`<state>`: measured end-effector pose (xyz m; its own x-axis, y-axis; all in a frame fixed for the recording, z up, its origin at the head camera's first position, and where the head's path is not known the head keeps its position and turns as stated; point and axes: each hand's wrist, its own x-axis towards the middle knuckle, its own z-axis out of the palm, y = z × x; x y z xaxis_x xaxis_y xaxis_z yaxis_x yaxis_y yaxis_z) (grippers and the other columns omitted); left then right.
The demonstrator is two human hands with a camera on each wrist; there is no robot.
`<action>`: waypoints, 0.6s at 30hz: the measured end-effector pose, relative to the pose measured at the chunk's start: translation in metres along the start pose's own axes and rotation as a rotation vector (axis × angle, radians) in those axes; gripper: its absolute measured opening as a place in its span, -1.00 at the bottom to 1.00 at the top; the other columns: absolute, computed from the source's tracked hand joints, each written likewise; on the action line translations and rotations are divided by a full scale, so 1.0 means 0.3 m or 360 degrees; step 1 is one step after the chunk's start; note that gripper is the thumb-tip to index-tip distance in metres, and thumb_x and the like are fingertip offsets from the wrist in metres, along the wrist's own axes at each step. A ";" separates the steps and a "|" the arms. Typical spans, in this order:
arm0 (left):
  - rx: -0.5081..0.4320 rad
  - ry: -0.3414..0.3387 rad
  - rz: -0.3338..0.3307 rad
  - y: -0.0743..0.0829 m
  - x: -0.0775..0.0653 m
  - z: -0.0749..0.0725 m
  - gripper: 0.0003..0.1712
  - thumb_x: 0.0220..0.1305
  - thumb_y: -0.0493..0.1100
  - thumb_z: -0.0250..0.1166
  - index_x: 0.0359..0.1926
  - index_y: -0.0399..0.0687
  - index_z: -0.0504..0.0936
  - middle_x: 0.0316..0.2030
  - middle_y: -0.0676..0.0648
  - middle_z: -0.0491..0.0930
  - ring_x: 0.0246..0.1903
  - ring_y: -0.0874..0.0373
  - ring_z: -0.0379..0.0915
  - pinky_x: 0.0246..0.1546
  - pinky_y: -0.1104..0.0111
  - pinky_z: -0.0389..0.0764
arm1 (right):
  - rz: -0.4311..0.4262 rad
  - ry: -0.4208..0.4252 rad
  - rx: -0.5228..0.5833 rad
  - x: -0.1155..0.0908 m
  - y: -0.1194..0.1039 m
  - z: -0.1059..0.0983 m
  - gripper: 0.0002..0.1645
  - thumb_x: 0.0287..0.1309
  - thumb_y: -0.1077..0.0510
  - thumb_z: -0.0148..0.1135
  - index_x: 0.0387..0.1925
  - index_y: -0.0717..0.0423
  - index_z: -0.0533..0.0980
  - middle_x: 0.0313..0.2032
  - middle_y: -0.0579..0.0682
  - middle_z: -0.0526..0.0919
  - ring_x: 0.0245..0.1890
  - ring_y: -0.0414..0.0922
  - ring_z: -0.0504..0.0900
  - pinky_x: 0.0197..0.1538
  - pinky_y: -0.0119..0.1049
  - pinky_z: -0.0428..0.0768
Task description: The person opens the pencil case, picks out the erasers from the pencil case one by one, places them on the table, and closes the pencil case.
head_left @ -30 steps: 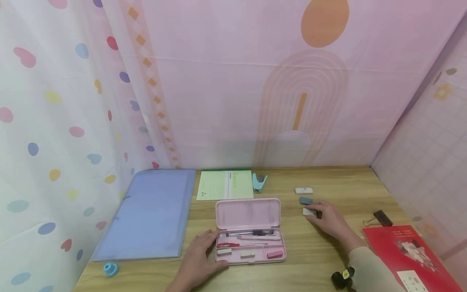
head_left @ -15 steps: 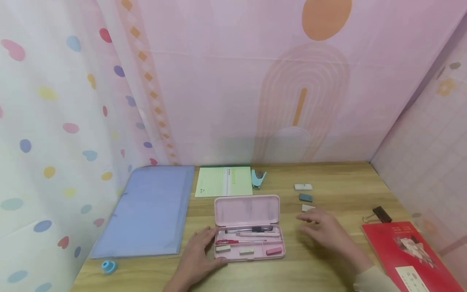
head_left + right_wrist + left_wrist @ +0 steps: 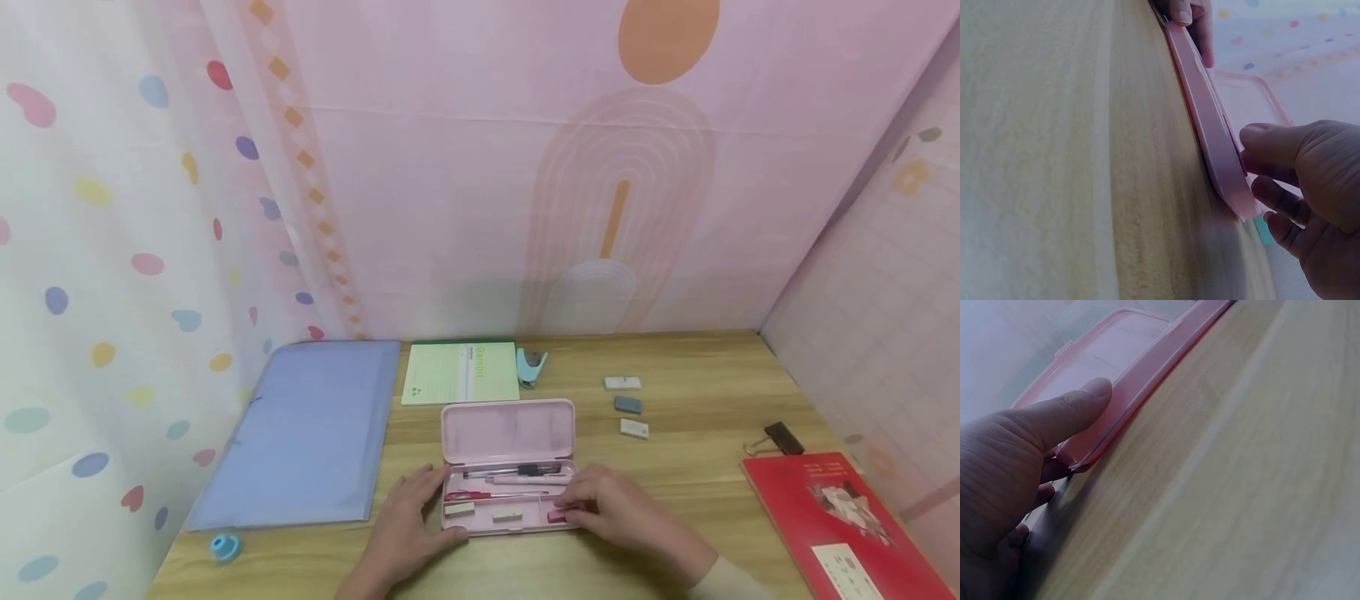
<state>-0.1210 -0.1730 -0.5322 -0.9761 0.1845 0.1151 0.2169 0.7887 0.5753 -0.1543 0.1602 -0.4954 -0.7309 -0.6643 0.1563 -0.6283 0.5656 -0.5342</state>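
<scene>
An open pink pencil case [image 3: 507, 432] stands on the table, its lid tipped back. My left hand [image 3: 405, 523] holds the case's left end, thumb at the front corner and fingers along the side; the left wrist view shows the thumb [image 3: 1075, 409] on its edge. Inside lie a black pen [image 3: 536, 470], a pale pink pen [image 3: 525, 480], a red pen [image 3: 495, 496] and two whitish erasers, one [image 3: 460, 509] at left, one [image 3: 507, 516] mid-front. At the right front compartment my right hand [image 3: 618, 508] pinches a pink eraser [image 3: 556, 517], partly hidden by the fingers.
Right of the case lie a white eraser [image 3: 622, 383], a blue eraser [image 3: 628, 404] and another white eraser [image 3: 633, 428]. Around are a blue folder [image 3: 300, 433], green notebook [image 3: 442, 375], light-blue stapler [image 3: 531, 367], binder clip [image 3: 784, 438], red booklet [image 3: 832, 500] and blue cap-like piece [image 3: 225, 547].
My right hand has let go of the near white eraser, leaving it on the table, and moved left and toward me to the pink eraser in the case. The left hand has stayed put.
</scene>
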 end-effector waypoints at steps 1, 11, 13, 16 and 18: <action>-0.0003 -0.0001 -0.0002 0.000 0.001 0.001 0.19 -0.24 0.61 0.26 0.34 0.01 0.39 0.27 -0.09 0.42 0.34 -0.04 0.18 0.41 -0.01 0.00 | 0.0006 -0.0016 -0.0002 0.001 0.000 0.001 -0.79 0.14 0.08 0.34 -0.16 -0.20 0.70 -0.21 -0.39 0.62 -0.16 -0.34 0.52 -0.07 -0.32 0.59; -0.0022 -0.0018 -0.0022 0.006 0.003 -0.004 0.18 -0.25 0.59 0.29 0.34 0.02 0.39 0.27 -0.10 0.42 0.34 -0.05 0.18 0.42 -0.01 -0.01 | 0.0046 -0.0095 0.0009 0.011 0.002 -0.002 -0.81 0.16 0.08 0.32 -0.18 -0.22 0.70 -0.24 -0.41 0.63 -0.19 -0.37 0.52 -0.09 -0.32 0.59; -0.0025 -0.0017 -0.0025 0.006 0.003 -0.005 0.17 -0.25 0.57 0.31 0.34 0.02 0.39 0.27 -0.11 0.42 0.34 -0.06 0.18 0.42 -0.01 -0.01 | 0.0051 -0.0117 0.0029 0.015 0.001 -0.006 -0.82 0.18 0.08 0.31 -0.19 -0.22 0.70 -0.26 -0.42 0.62 -0.21 -0.38 0.51 -0.12 -0.35 0.58; -0.0020 -0.0019 -0.0026 0.006 0.004 -0.006 0.17 -0.25 0.56 0.32 0.34 0.02 0.39 0.27 -0.11 0.42 0.34 -0.06 0.17 0.42 -0.02 -0.01 | 0.0067 -0.0149 0.0047 0.022 -0.001 -0.010 -0.83 0.20 0.08 0.30 -0.19 -0.21 0.71 -0.29 -0.42 0.61 -0.24 -0.40 0.49 -0.14 -0.38 0.57; -0.0013 -0.0022 -0.0022 0.006 0.004 -0.005 0.17 -0.24 0.56 0.32 0.35 0.01 0.39 0.27 -0.11 0.42 0.34 -0.06 0.17 0.42 -0.02 -0.01 | 0.0081 -0.0162 0.0048 0.025 -0.002 -0.011 -0.83 0.20 0.08 0.29 -0.19 -0.20 0.71 -0.30 -0.43 0.60 -0.25 -0.40 0.48 -0.15 -0.39 0.57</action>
<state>-0.1219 -0.1723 -0.5299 -0.9787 0.1816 0.0957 0.2030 0.7866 0.5832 -0.1601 0.1564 -0.4911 -0.7299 -0.6821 0.0440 -0.5817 0.5860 -0.5641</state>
